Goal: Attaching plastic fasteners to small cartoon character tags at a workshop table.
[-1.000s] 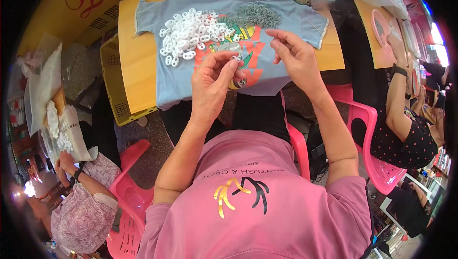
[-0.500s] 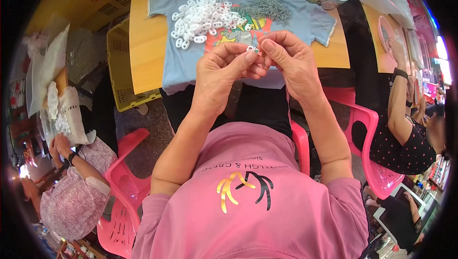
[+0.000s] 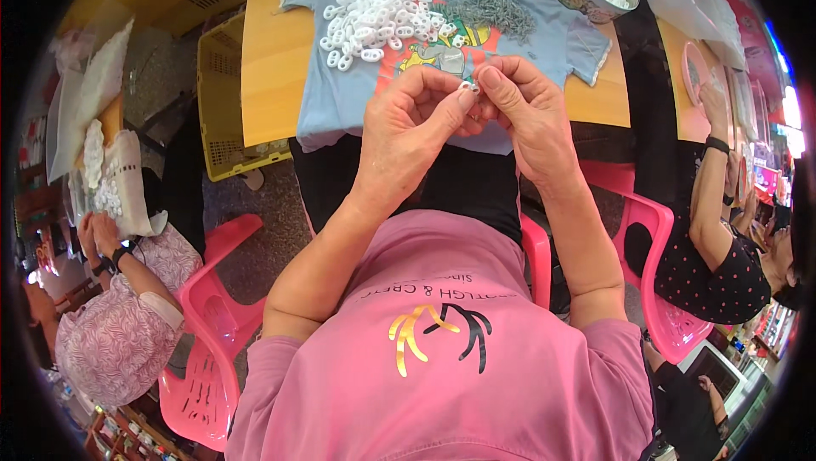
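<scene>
My left hand (image 3: 412, 117) pinches a small white plastic piece with holes (image 3: 468, 87) between thumb and fingers. My right hand (image 3: 529, 113) meets it, its thumb and forefinger pressed together close beside the piece; whatever they grip is too small to make out. Both hands are raised over the near edge of a light blue T-shirt (image 3: 327, 104) spread on the table. On the shirt lies a heap of white oval two-hole plastic pieces (image 3: 361, 28). To its right is a pile of small grey pieces (image 3: 497, 15), too fine to tell their kind.
A round tin (image 3: 608, 6) of white pieces stands at the far right of the wooden table (image 3: 272, 79). A yellow crate (image 3: 223, 113) is at the table's left side. Pink chairs (image 3: 217, 325) flank me. People work on both sides, one hand (image 3: 714, 100) by a pink basket (image 3: 693, 70).
The whole view has shifted slightly, so the table and heaps sit a little higher and further right. My hands stay together, with the white piece turned a little between the fingers.
</scene>
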{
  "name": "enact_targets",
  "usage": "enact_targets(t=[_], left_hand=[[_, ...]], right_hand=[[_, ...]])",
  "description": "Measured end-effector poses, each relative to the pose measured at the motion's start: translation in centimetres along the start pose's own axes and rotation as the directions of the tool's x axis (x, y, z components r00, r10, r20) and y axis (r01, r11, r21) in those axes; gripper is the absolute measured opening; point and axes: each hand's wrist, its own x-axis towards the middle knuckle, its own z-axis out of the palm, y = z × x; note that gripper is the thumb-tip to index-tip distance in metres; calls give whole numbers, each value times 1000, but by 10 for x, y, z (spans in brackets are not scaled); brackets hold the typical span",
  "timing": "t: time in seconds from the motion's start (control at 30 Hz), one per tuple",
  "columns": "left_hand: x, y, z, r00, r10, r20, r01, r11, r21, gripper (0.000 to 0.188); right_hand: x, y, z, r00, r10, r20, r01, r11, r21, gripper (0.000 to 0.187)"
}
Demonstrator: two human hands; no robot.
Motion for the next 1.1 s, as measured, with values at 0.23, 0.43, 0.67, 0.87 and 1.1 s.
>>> enact_targets(t=[0.23,0.43,0.67,0.87,1.1], left_hand=[[0,-1,3,999,33,-6,-32,999,36,12],[1,1,0,999,-50,-1,49,995,83,13],[0,-1,-1,999,-37,-14,38,996,82,14],[0,-2,-1,999,-36,-32,40,993,111,13],[3,-6,-5,997,-45,-58,51,994,99,13]], right_hand=[[0,1,-1,998,-63,24,65,993,-103,19],[-2,3,-1,993,-120,-2,117,976,-182,18],[-2,4,0,997,-82,12,83,983,-164,18],[-3,4,4,994,-106,-9,102,973,-209,16],[0,22,9,978,-205,-30,195,962,-192,13]])
